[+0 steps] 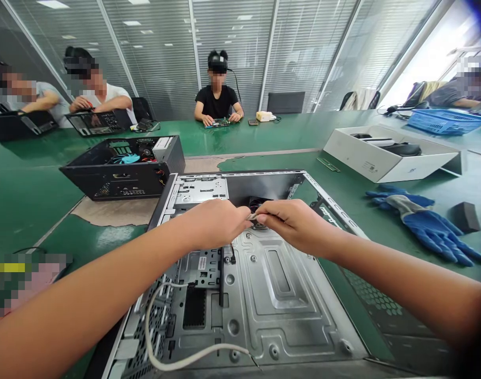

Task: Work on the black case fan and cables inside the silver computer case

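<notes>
An open computer case (280, 321) lies on its side before me, its bare metal floor facing up. Above its far part, my left hand (218, 223) and my right hand (287, 226) meet in a pinch. Both are closed on a short pale grey cable piece (252, 216), largely covered by the fingers. Behind them a small black fan or block (259, 202) shows in part. A white cable (177, 364) loops from the drive bracket (203, 268) over the near left of the case floor. A short black connector (233, 259) hangs beside the bracket.
Another black computer case (121, 176) stands on cardboard (114, 211) at far left. To the right are a white box (366, 158), blue gloves (430, 221), a dark block (464, 217) and a memory stick (327, 165). Several people sit around the green table (240, 139).
</notes>
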Available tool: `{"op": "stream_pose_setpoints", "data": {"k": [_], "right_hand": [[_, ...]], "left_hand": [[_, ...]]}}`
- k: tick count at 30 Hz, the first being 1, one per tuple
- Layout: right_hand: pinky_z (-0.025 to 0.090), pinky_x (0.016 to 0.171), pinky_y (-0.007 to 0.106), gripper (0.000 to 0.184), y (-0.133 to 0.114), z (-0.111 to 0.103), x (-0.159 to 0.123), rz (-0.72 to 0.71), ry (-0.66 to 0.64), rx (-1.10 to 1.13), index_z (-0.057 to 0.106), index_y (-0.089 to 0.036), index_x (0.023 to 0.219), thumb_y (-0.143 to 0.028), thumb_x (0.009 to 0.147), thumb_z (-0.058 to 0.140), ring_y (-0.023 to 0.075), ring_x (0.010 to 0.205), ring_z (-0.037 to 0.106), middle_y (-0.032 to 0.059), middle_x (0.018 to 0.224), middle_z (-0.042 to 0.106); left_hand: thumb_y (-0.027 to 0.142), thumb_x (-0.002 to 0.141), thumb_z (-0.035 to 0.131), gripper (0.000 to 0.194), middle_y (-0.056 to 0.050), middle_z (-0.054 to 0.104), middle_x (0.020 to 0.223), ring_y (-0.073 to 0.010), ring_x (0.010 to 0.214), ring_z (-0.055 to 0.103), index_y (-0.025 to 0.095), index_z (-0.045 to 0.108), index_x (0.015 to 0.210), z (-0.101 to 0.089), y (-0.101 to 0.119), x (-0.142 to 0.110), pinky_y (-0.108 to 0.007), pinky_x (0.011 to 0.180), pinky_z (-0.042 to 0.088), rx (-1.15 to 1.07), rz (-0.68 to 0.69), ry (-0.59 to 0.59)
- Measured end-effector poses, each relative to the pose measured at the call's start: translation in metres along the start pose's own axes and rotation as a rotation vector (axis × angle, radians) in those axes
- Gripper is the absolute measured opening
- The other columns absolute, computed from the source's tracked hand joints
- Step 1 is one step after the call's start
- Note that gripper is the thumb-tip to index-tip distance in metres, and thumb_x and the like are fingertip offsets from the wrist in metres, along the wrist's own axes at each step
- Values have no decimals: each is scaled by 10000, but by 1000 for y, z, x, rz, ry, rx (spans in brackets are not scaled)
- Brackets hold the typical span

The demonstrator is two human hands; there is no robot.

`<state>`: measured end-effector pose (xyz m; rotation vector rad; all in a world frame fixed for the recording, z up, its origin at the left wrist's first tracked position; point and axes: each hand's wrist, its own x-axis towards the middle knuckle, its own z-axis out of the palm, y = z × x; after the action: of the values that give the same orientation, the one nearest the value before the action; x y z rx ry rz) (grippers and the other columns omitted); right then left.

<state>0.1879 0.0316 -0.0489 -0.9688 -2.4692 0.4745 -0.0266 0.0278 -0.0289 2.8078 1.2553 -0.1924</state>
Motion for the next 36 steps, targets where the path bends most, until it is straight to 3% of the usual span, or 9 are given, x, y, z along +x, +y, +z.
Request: {"op": "stream_pose_setpoints", "data": {"k": [3,6,12,18,22,25,30,36], "right_hand": [[454,736,317,305,5,4,-1,-188,110,-129,682,-160,900,-271,1012,421,190,793,575,85,838,669],[446,766,348,338,9,8,-3,-284,115,-280,688,-157,856,-222,1019,398,204,790,556,105,842,666],[390,762,344,334,3,8,-6,-273,56,-460,674,-154,871,-79,980,367,210,802,519,105,848,648],[359,691,333,346,0,9,-6,-284,20,-534,648,-134,868,-68,969,324,205,704,477,93,775,603],[353,662,313,215,4,11,-5,-287,24,-459,623,-131,939,-233,1000,444,191,692,518,81,788,627],[343,635,297,235,5,11,-4,-259,5,-405,606,-156,917,-294,1016,445,178,665,532,65,765,638],[324,590,268,212,3,8,-2,-80,-124,-224,579,-182,863,-275,997,445,153,633,527,32,727,622],[319,574,248,217,2,2,1,50,-215,98,567,-188,826,-324,968,475,108,578,417,-27,659,532]], "left_hand": [[449,1020,245,427,-37,589,686,-151,573,480,188,544,862,1,-4,1,-297,562,308,-153,78,-14],[431,1020,233,423,-21,576,693,-141,600,486,186,523,832,0,-5,2,-290,601,350,-287,149,-39],[407,1005,259,409,-25,590,728,-145,674,523,179,520,786,-5,-2,1,-282,642,392,-437,133,-81],[418,999,278,411,-46,639,811,-159,783,573,174,540,798,-4,-6,2,-268,680,422,-556,105,-139],[428,999,290,398,-35,623,791,-155,764,557,178,532,807,-4,-9,3,-265,673,414,-572,126,-135],[419,1006,275,403,-26,613,781,-146,737,545,177,535,815,-4,-10,2,-258,659,401,-546,146,-146],[373,998,325,340,-13,594,718,-134,623,497,184,555,834,-3,-8,3,-268,596,330,-268,176,-95],[411,999,322,371,-40,607,663,-163,545,503,194,615,930,-1,-2,2,-285,537,294,-4,86,-84]]}}
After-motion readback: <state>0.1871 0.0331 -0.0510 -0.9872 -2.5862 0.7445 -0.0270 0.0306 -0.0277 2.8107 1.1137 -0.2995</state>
